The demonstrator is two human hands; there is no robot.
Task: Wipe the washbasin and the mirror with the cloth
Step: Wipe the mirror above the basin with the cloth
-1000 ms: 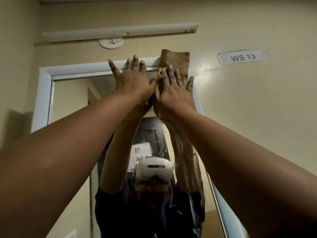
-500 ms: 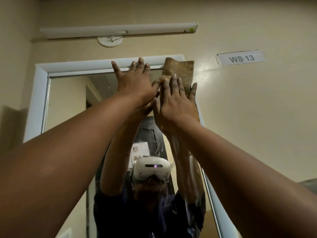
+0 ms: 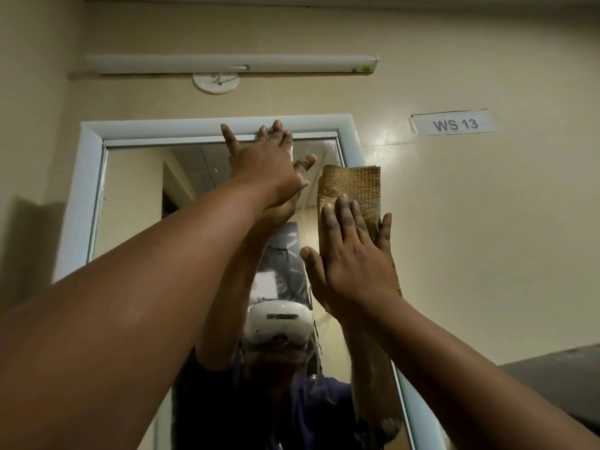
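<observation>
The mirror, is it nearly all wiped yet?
Not yet. The right hand presses the cloth flat on the mirror along its right edge; the left hand rests by the top frame. Nothing clearly looks done. The washbasin is out of view.

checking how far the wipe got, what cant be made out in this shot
- Washbasin: out of the head view, below the bottom edge.
- Lower part of the white-framed wall mirror: hidden by both forearms.
- Lower half of the folded tan woven cloth: covered by the flat right hand.
- Whether the left hand touches the glass: unclear.
- Streaks on the glass: too dim.
</observation>
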